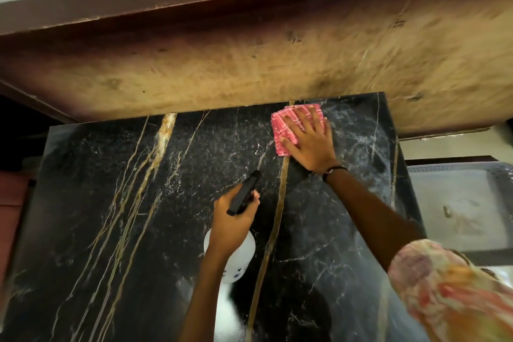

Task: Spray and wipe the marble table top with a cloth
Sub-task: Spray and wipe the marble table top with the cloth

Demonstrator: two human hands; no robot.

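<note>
The black marble table (pixel 116 203), veined in gold and white, fills the view. Near its far edge the right hand (pixel 308 141) lies flat with fingers spread, its grip released and the palm pressing a pink cloth (pixel 283 133) onto the stone. Nearer than the cloth and to its left, the left hand (pixel 233 219) has its grip clenched around the black trigger head of a spray bottle (pixel 238 255), held above the table with the nozzle pointing toward the cloth. A black band circles the right wrist.
</note>
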